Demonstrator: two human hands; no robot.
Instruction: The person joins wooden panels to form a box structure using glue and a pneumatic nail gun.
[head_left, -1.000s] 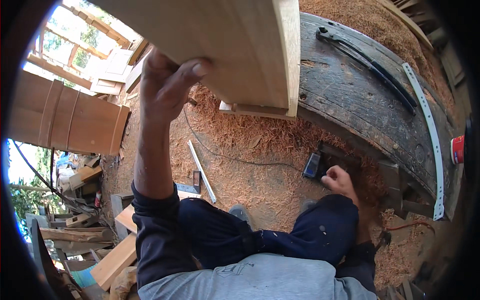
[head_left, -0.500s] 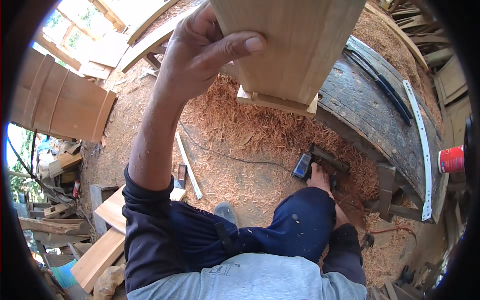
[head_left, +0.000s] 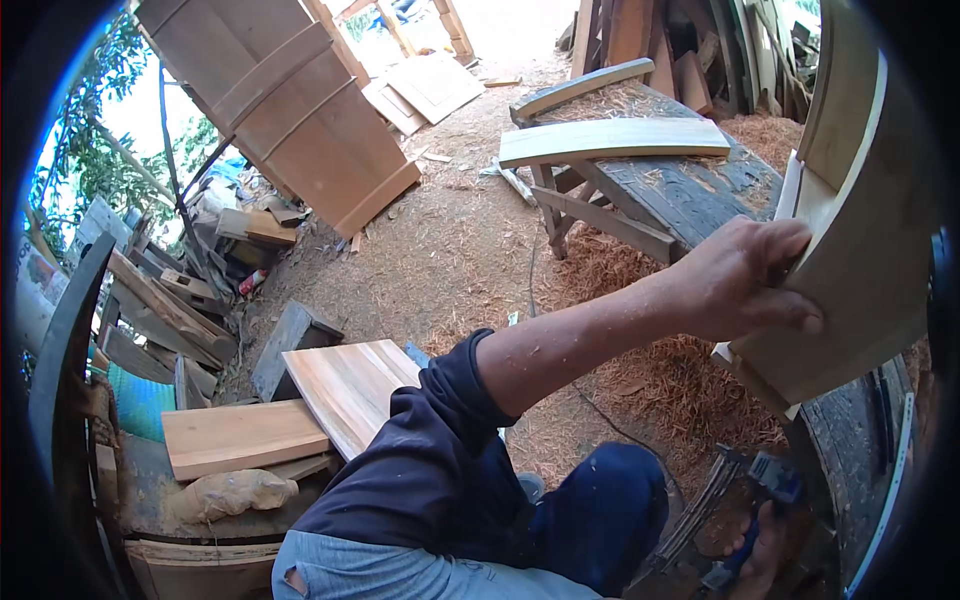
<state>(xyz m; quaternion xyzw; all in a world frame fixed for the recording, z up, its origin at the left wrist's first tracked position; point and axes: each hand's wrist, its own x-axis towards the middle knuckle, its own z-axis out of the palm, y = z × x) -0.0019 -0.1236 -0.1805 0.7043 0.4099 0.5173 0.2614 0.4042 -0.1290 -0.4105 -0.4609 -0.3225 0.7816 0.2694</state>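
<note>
My left arm reaches across to the right. Its hand [head_left: 750, 280] is closed on the edge of a pale wooden box-like piece [head_left: 875, 265], the thumb flat on the broad outer face and the fingers over the rim. The piece stands raised at the dark plank bench and is partly cut off by the view's rim. Low on the right, my right hand [head_left: 762, 555] is wrapped round the blue handle of a corded electric planer [head_left: 775, 478], held near the floor beside my bent knee. Part of that hand lies in shadow.
The dark workbench [head_left: 665, 205] bears a pale plank [head_left: 615, 142]. Reddish shavings [head_left: 690, 390] heap under it, and a cord [head_left: 610, 425] crosses the floor. Cut boards [head_left: 245, 438] lie to my left by scrap timber [head_left: 165, 310]. A brown panel [head_left: 290, 110] leans farther off.
My view has swung left, so the wooden piece, bench and planer now sit farther right in the picture. Both hands keep their hold. More of the left-side boards and scrap timber shows.
</note>
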